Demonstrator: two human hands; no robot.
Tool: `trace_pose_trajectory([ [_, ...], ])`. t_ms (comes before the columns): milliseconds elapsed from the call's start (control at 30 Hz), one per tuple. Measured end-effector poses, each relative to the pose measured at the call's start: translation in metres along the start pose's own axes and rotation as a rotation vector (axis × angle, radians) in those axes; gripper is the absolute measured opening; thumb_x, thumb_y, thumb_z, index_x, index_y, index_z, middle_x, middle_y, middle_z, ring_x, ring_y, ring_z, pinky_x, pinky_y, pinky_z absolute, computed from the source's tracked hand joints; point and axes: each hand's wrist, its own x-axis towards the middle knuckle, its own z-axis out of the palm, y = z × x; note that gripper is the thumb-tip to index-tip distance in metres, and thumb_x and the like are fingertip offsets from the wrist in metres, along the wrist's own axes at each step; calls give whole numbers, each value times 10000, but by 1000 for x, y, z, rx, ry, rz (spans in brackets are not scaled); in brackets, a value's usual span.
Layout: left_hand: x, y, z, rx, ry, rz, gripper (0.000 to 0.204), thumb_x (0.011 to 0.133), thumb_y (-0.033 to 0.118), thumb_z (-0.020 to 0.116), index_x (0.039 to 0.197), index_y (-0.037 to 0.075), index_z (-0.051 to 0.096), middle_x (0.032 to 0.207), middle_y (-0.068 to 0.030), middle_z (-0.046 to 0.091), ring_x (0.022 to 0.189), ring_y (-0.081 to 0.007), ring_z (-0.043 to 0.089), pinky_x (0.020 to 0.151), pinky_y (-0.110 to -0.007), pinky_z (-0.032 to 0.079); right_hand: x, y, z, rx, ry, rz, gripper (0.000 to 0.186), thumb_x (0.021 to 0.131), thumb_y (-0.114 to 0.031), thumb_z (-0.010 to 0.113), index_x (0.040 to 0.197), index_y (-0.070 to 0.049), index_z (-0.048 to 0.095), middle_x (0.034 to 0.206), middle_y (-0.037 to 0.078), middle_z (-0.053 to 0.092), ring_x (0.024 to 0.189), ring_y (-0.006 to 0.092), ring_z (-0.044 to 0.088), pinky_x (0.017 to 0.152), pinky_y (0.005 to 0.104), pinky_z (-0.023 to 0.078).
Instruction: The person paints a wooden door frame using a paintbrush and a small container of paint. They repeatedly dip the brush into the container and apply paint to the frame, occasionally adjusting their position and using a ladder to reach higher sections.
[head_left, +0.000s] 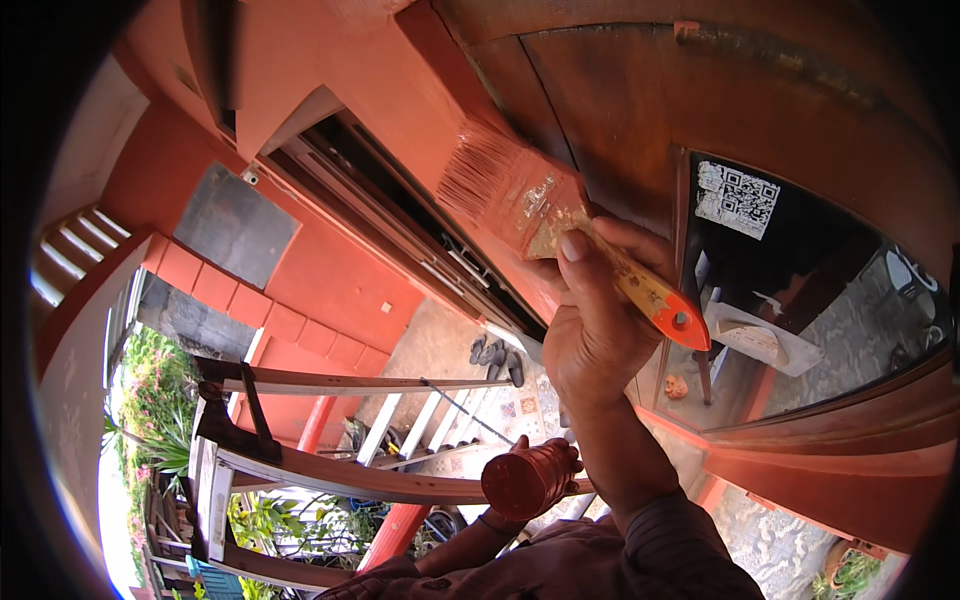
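Note:
In my right hand [590,330] is a wide paintbrush [545,205], its wooden handle tipped in orange. The thumb lies along the handle and the fingers close behind it. Its bristles are coated in reddish paint and point up and left toward the coral-red wall [350,60]; whether they touch it I cannot tell. Lower down, my left hand [566,462] is wrapped round a round paint container [522,482], tilted so that its reddish inside shows. A dark red wall edge [452,62] runs beside a brown wooden panel [620,90] above the brush.
A ladder [330,470] stands close on my left, with its steps leading down to a tiled floor. Several dark shoes [497,358] lie below. To my right is a dark glass pane [800,290] with a code sticker. A dark-framed opening [400,210] sits in the wall.

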Motion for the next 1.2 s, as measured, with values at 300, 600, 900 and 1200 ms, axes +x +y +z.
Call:
trace_pose_trajectory([
  [300, -5, 11, -20, 137, 99, 75, 709, 1086, 606, 525, 1423, -17, 554, 1401, -225, 613, 1346, -410, 568, 1114, -572, 532, -10, -1, -21, -71, 50, 15, 252, 965, 13, 781, 1158, 45, 622, 1145, 138, 676, 999, 199, 750, 845, 356, 719],
  [600, -5, 10, -24, 258, 116, 112, 714, 1080, 625, 532, 1415, -5, 569, 1391, -214, 626, 1324, -396, 590, 1117, -560, 504, -22, -2, -50, -98, 108, 74, 244, 952, 33, 782, 1146, 43, 634, 1139, 132, 687, 983, 184, 748, 810, 366, 726],
  [900, -2, 4, -4, 131, 104, 74, 689, 1072, 606, 553, 1392, -3, 579, 1366, -212, 627, 1298, -396, 605, 1078, -561, 534, -30, -3, -67, -135, 130, 93, 247, 962, 16, 780, 1154, 37, 628, 1136, 134, 686, 981, 188, 747, 804, 369, 723],
  [1200, -4, 2, -5, 99, 106, 89, 706, 1072, 622, 544, 1381, -12, 577, 1365, -227, 609, 1286, -424, 599, 1068, -605, 542, -43, -5, -92, -230, 159, 149, 221, 971, 10, 753, 1159, 10, 635, 1138, 140, 684, 1004, 233, 750, 820, 464, 723],
])
